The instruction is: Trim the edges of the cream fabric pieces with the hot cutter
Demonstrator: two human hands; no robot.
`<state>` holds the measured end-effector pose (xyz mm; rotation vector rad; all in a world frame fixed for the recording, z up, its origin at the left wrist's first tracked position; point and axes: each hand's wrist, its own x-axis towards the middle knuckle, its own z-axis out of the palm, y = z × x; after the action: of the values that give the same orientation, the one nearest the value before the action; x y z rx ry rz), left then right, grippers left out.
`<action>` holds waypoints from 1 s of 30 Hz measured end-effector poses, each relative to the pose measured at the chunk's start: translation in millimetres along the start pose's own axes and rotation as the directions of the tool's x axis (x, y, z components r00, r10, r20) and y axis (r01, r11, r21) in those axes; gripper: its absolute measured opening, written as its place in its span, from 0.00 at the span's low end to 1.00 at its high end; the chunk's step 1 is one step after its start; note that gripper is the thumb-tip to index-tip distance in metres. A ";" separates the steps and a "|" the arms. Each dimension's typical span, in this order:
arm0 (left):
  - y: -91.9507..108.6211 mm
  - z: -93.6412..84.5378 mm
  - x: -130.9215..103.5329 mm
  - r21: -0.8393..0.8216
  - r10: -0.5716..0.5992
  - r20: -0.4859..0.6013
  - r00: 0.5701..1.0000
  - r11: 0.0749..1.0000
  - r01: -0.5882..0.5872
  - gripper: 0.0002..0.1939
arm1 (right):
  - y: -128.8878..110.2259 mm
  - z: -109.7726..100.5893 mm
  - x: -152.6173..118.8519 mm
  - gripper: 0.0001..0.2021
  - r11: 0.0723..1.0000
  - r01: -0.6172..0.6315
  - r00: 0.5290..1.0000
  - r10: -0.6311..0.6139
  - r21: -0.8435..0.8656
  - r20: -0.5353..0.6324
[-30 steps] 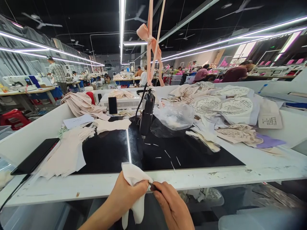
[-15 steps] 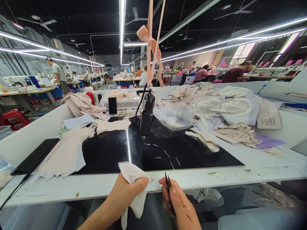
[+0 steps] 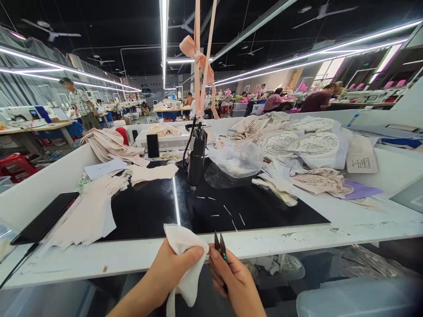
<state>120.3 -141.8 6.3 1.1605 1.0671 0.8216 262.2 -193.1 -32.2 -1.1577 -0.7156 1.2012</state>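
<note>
A folded white fabric piece [image 3: 190, 286] is pinched under the thumb of my left hand [image 3: 170, 268], in front of the table's near edge. My right hand [image 3: 233, 277] is wrapped round small dark thread snips [image 3: 220, 246], whose two pointed blades stand apart and point up. Its thumb and index fingertip meet at the right edge of the white fabric; whether they pinch it is too small to tell. Beyond both hands, several short white thread bits [image 3: 227, 210] lie on the black board [image 3: 148, 211].
A black hand tool [image 3: 197, 158] hangs from peach straps above the board. Cut fabric [image 3: 89, 207] and a dark phone [image 3: 46, 218] lie left. A clear plastic bag [image 3: 236, 158] and lace-patterned pieces [image 3: 317, 145] are piled right. Co-workers are farther back.
My right hand has moved left with the snips, up against the fabric, and the blades look wider apart. My left hand has barely moved. The view has shifted slightly.
</note>
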 end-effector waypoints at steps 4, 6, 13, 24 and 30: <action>2.0 0.2 -0.3 0.019 -0.009 0.015 1.000 1.000 0.008 0.20 | -2.7 0.2 -0.8 0.35 1.000 -0.024 1.000 0.024 0.011 -0.011; 3.9 1.6 -0.9 0.009 -0.010 0.014 1.000 1.000 0.010 0.21 | -2.8 -1.4 -0.7 0.35 1.000 -0.027 0.999 0.027 0.000 -0.030; 3.0 1.0 -1.0 0.004 -0.013 0.004 1.000 1.000 0.013 0.19 | -1.5 -2.3 1.4 0.34 0.999 -0.037 0.999 0.037 -0.027 -0.010; -2.7 -1.5 4.2 0.013 0.010 0.028 1.000 1.000 -0.011 0.22 | -1.1 -4.6 5.9 0.37 0.997 -0.061 0.998 0.061 -0.048 -0.006; -2.9 -1.8 3.9 0.014 0.010 0.016 1.000 1.000 -0.010 0.19 | 0.3 -5.3 5.7 0.32 0.996 -0.068 0.998 0.067 -0.063 -0.023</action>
<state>119.8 -138.3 2.5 1.1836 1.0566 0.8128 268.4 -189.2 -34.9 -1.2548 -0.7083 1.2278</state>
